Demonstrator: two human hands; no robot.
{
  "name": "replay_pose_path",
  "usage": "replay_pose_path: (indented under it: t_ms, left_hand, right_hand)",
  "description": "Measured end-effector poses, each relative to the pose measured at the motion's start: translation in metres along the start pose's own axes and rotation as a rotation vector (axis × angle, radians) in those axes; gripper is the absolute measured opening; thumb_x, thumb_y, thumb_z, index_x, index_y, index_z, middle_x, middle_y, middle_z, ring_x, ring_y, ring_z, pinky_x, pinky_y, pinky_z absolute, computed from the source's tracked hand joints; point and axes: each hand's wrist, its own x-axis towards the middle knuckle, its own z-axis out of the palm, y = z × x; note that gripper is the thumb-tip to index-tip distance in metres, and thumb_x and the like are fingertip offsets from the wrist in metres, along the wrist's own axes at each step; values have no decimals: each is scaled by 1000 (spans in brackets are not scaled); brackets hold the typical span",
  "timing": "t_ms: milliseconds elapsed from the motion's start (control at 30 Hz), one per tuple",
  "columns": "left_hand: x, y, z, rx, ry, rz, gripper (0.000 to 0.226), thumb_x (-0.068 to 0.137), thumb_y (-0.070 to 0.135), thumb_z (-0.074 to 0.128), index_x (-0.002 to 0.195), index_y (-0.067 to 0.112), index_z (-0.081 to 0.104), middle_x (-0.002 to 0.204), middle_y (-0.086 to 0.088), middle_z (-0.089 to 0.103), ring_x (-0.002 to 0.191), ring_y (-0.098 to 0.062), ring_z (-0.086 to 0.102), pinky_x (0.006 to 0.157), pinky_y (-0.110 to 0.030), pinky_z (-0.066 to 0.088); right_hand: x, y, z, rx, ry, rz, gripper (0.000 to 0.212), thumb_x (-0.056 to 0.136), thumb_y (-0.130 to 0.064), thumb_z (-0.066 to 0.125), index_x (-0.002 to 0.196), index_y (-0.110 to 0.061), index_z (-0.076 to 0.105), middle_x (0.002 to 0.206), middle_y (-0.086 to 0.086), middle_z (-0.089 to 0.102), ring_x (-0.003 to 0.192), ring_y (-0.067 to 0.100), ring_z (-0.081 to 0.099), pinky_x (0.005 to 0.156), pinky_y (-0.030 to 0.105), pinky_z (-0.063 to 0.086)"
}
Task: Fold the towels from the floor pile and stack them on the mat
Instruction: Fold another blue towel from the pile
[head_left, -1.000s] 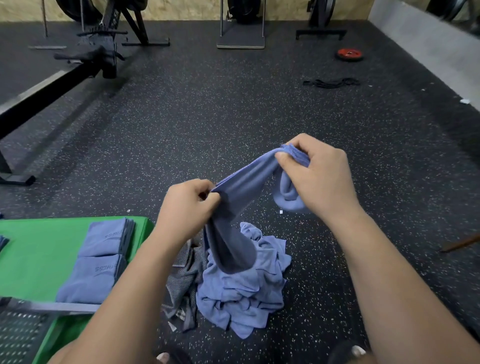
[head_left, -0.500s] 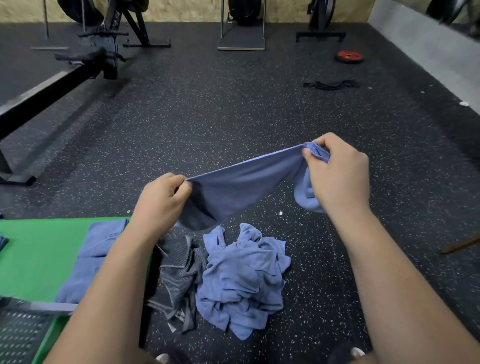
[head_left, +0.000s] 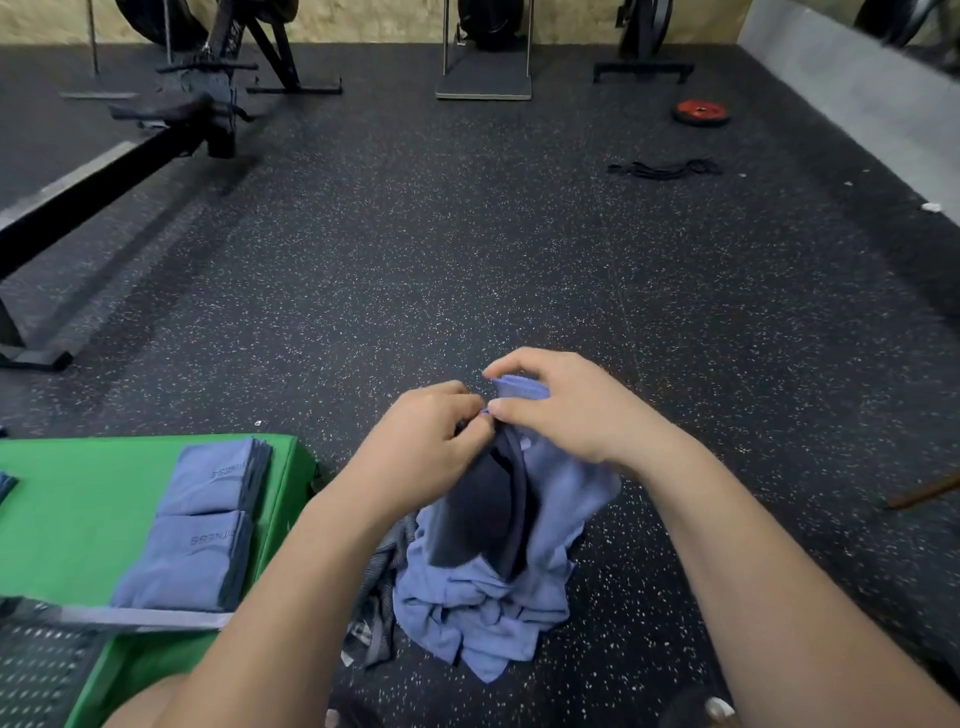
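While my left hand and right hand meet, both pinch the blue towel, which hangs doubled above the floor pile.

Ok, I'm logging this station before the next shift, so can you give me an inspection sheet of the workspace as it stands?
Surface: black speckled rubber floor; green mat at left.
Job's things: two folded towel stacks on the mat; blue towel held above the floor pile.
Clutter: grey striped cloth beside the pile.
Grippers: left hand and right hand close together, fingers pinching the blue towel's top edge.
Cables: black cord or band loose on the floor, far right.
Surroundings: rowing machine, red weight plate.
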Motion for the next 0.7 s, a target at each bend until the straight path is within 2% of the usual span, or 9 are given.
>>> replay_pose_path:
  t_ms: [67, 167, 300, 367, 433, 467, 567, 633, 700]
  left_hand:
    - [-3, 3, -4, -28, -11, -6, 36, 98, 40, 51, 64, 28, 50, 74, 6, 52, 73, -9, 54, 66, -32, 33]
    - [-7, 6, -13, -68, -5, 8, 33, 97, 38, 52, 70, 21, 59, 78, 4, 56, 76, -14, 58, 71, -37, 44]
    - [-10, 9, -18, -83, 6, 25, 31, 94, 37, 55, 70, 19, 61, 78, 4, 57, 74, -16, 58, 72, -41, 48]
    - [-11, 11, -18, -100, 6, 18, 29, 93, 34, 57, 68, 22, 61, 79, 5, 58, 73, -15, 57, 73, -41, 48]
    - [-11, 14, -18, -104, 1, 18, 31, 92, 32, 58, 62, 32, 54, 78, 5, 58, 72, -14, 56, 71, -40, 48]
    - [-11, 15, -18, -104, -1, 20, 33, 91, 32, 59, 60, 35, 50, 77, 5, 57, 71, -14, 55, 70, -40, 47]
    - [-11, 13, -18, -75, -14, 5, 31, 91, 37, 56, 62, 24, 53, 76, 3, 55, 71, -17, 55, 70, -41, 47]
    - [-10, 9, -20, -31, -13, -16, 33, 89, 40, 54, 65, 18, 56, 74, 2, 54, 71, -17, 56, 70, -41, 47]
    - [-10, 6, -22, 7, -8, -43, 32, 87, 42, 53, 61, 23, 53, 72, 3, 53, 69, -14, 55, 68, -40, 46]
  right_hand:
    - [-3, -1, 0, 57, -87, -19, 36, 93, -27, 77, 128, -36, 72, 125, -19, 72, 119, -1, 64, 112, 33, 48]
    - [-7, -4, 0, 35, -151, -39, 39, 92, -23, 74, 127, -38, 73, 122, -22, 74, 117, -3, 65, 110, 30, 49]
    - [-8, -9, 1, 29, -168, -25, 26, 87, -28, 73, 109, -41, 75, 104, -15, 78, 99, 10, 72, 94, 37, 57]
    - [-7, -8, 3, -11, -168, -7, 22, 78, -37, 70, 100, -41, 74, 93, -12, 76, 81, 9, 68, 81, 37, 57]
    - [-8, -8, 5, 6, -190, 19, 17, 78, -35, 73, 95, -36, 71, 83, -6, 73, 68, 11, 60, 67, 36, 55]
    - [-8, -8, 6, 3, -202, 21, 16, 80, -32, 76, 95, -34, 70, 81, -5, 72, 67, 12, 58, 65, 36, 54]
    - [-7, -8, 8, -89, -148, -20, 14, 82, -35, 78, 90, -29, 68, 83, -7, 70, 74, 10, 59, 72, 38, 54]
    - [-5, -9, 6, -127, -84, -17, 11, 85, -34, 74, 84, -25, 67, 76, -6, 68, 70, 10, 57, 69, 35, 50]
    - [-5, -9, 3, -165, -44, -10, 11, 87, -29, 71, 80, -23, 64, 70, -5, 65, 66, 11, 55, 62, 33, 44]
